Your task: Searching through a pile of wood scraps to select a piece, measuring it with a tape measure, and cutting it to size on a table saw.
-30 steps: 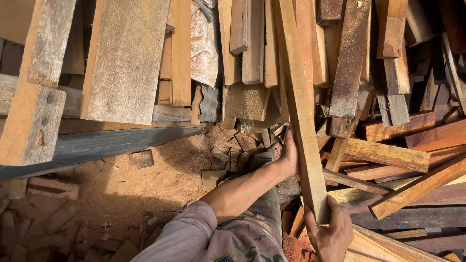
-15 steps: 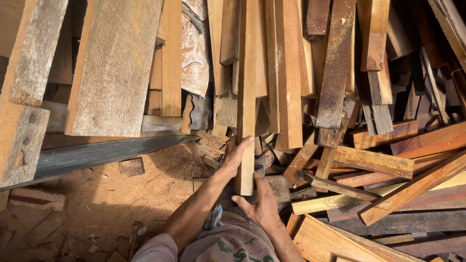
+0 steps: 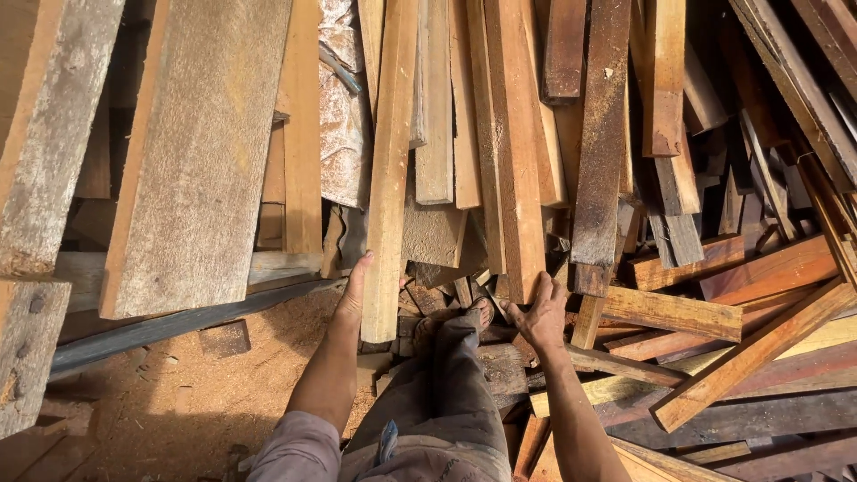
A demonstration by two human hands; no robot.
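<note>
A long, narrow pale plank (image 3: 389,178) leans upright against a stack of timber, its lower end resting among scraps by my foot. My left hand (image 3: 356,287) grips the plank's left edge near the bottom. My right hand (image 3: 539,314) is closed around the lower end of a reddish-brown plank (image 3: 516,161) that leans just to the right. Between my arms is my leg in grey trousers (image 3: 457,379), with a sandalled foot (image 3: 483,311) on the wood scraps.
Broad weathered boards (image 3: 201,161) lean at the left above a dark beam (image 3: 178,323). The ground at the lower left is covered in sawdust (image 3: 205,397). A tangled pile of reddish offcuts and battens (image 3: 723,357) fills the right side.
Both hands held the pale plank half a second ago. My right hand has since let go and moved right onto the reddish-brown plank. The pale plank has shifted left and now leans on the stack.
</note>
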